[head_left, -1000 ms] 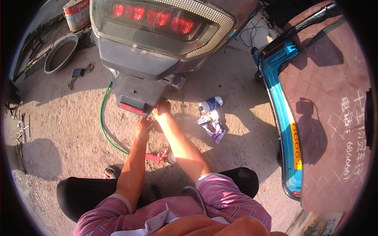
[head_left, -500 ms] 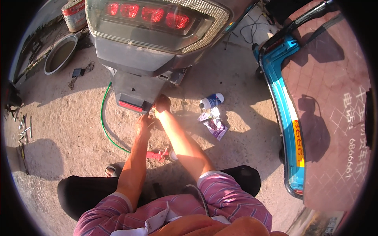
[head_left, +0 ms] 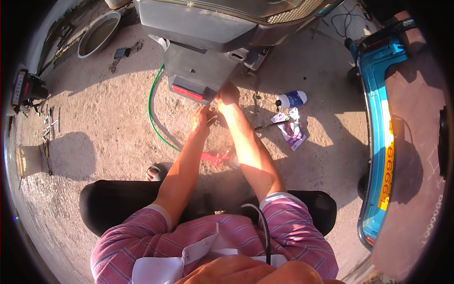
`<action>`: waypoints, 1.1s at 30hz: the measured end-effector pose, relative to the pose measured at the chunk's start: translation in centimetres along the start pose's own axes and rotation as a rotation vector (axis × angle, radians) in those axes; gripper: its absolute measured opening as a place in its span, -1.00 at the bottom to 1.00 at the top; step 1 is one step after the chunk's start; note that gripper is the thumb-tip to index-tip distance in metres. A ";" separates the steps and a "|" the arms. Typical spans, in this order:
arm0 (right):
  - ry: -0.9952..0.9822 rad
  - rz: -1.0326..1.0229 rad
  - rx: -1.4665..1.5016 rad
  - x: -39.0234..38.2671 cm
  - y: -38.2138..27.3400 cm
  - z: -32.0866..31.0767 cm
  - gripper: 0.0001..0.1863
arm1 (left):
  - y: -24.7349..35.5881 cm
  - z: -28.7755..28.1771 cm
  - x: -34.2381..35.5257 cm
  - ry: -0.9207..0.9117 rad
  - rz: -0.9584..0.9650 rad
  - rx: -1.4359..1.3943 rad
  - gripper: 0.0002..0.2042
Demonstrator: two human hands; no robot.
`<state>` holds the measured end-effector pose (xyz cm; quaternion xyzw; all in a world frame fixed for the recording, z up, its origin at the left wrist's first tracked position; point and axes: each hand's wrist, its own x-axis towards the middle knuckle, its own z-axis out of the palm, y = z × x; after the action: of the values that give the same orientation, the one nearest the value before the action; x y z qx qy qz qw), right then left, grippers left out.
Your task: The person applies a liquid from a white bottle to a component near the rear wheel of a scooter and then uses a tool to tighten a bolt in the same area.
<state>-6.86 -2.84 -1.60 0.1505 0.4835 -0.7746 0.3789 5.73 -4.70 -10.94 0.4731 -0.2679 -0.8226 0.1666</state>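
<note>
Above my hands overhangs the dark plastic rear (head_left: pixel 198 66) of a scooter, with a red reflector (head_left: pixel 187 92) on its lowest part. My left hand (head_left: pixel 204 116) is just below that part, fingers closed on something small I cannot make out. My right hand (head_left: pixel 228 97) is raised against the underside at its right edge, fingers curled and largely hidden. A red tool (head_left: pixel 213 157) lies between my forearms on the concrete, near a green hose (head_left: pixel 152 94). To the right are a blue and white bottle (head_left: pixel 291 99), a purple and white packet (head_left: pixel 292 135) and a dark thin hose or rod (head_left: pixel 269 124).
A turquoise vehicle (head_left: pixel 378 118) with a pinkish floor mat stands close on my right. At the left are a metal basin (head_left: pixel 82 49), a small black device with cords (head_left: pixel 122 52), scattered metal tools (head_left: pixel 54 120) and a pale container (head_left: pixel 29 161). My bent knees frame my arms.
The view has shifted, so the scene sits higher and further right. The dark thin hose or rod now shows beside the packet. My hands remain under the scooter's rear.
</note>
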 end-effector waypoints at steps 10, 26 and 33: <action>-0.024 0.076 0.209 0.5 -0.1 0.0 -0.83 | -0.9 -1.9 1.5 -0.056 0.027 0.030 -0.66; -0.014 -0.355 -0.339 2.5 0.8 -1.0 -0.81 | -0.2 -1.0 0.8 -0.012 -0.022 0.021 -0.72; -0.311 0.410 0.274 4.4 -1.1 -2.1 -0.77 | -0.3 -0.4 -0.2 -0.025 -0.021 0.017 -0.77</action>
<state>-10.88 -2.68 -4.52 0.1744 0.2699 -0.7538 0.5731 6.18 -4.54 -11.16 0.4671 -0.2719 -0.8277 0.1508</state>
